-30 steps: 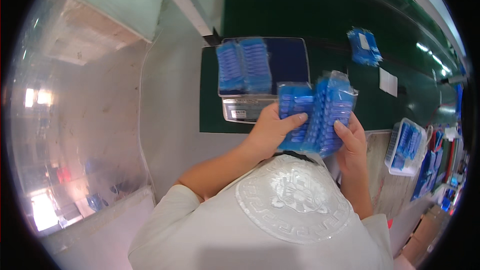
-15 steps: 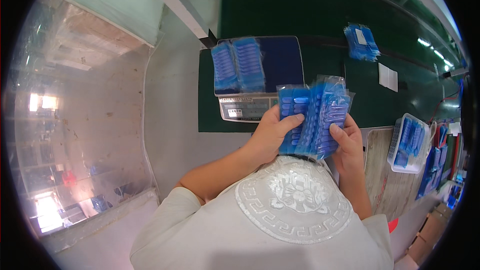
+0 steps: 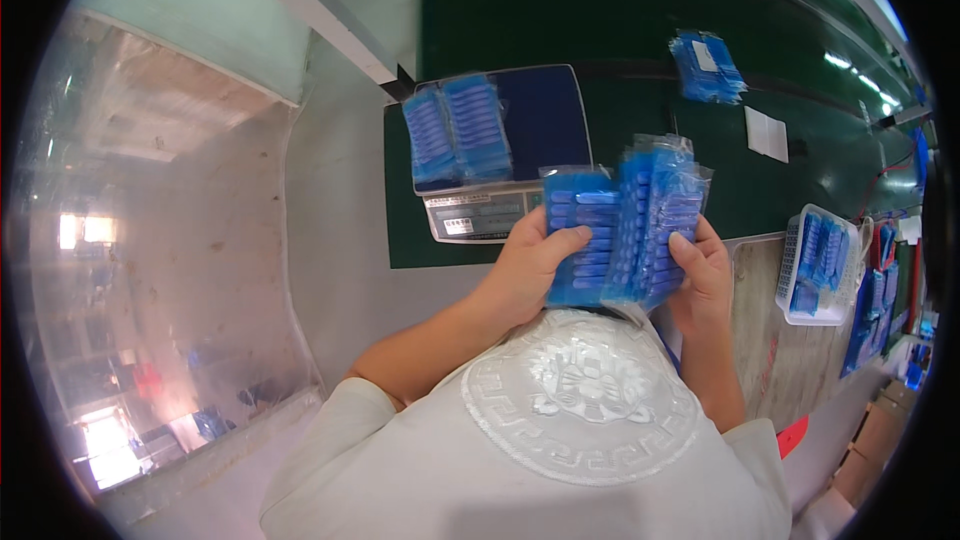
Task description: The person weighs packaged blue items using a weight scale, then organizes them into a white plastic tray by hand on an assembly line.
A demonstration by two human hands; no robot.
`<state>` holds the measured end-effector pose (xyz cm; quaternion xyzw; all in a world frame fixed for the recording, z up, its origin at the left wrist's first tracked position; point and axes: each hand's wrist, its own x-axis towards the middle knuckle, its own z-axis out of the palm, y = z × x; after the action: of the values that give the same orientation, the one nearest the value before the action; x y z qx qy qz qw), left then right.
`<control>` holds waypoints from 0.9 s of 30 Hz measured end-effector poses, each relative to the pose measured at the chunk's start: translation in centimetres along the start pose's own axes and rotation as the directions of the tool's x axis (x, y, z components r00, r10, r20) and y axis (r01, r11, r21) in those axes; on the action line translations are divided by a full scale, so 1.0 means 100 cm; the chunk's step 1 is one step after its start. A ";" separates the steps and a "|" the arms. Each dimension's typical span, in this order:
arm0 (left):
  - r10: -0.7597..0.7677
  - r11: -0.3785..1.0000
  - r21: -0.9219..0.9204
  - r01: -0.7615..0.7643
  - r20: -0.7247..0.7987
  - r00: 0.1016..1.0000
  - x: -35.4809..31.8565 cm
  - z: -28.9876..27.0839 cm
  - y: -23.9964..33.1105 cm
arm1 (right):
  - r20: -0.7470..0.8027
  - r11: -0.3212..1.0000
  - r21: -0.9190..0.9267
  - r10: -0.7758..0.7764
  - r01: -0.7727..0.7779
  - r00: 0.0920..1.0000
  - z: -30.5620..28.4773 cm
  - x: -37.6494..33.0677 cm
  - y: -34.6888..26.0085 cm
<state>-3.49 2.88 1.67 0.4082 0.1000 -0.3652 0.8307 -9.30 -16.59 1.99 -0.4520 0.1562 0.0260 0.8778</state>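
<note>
Head view: both hands hold a fanned stack of blue packets (image 3: 625,225) up close to the chest, near the middle of the scene. The left hand (image 3: 525,265) grips the stack's left side, thumb across the front packet. The right hand (image 3: 700,270) clasps the right side, fingers curled over the edge. Just beyond the hands sits a weighing scale (image 3: 500,165) on a green mat (image 3: 640,50), with two more blue packets (image 3: 458,130) lying on the left part of its dark pan (they lie side by side). Farther right on the mat lies another blue bundle (image 3: 707,65) and a white slip of paper (image 3: 766,133). At the right, a white basket (image 3: 822,265) holds more blue packets.
</note>
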 end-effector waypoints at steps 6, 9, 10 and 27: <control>0.013 0.999 0.030 -0.013 0.001 1.000 -0.001 0.006 -0.004 | 0.006 1.000 0.019 0.009 -0.009 1.000 -0.003 -0.006 0.001; 0.023 0.999 0.026 -0.023 -0.001 1.000 -0.002 0.006 -0.005 | -0.008 1.000 0.029 0.007 -0.007 1.000 -0.002 -0.008 0.000; 0.019 1.000 0.025 -0.019 0.004 1.000 -0.002 0.007 -0.005 | -0.018 0.999 0.031 0.004 -0.003 1.000 -0.001 -0.009 0.000; 0.068 0.997 -0.037 -0.070 -0.051 0.996 -0.002 0.012 0.004 | 0.005 1.000 -0.004 -0.026 0.026 1.000 0.000 -0.005 -0.002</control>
<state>-3.54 2.26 2.74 0.4041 0.1133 -0.3241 0.8479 -9.74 -16.62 2.34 -0.4556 0.1480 0.0162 0.8777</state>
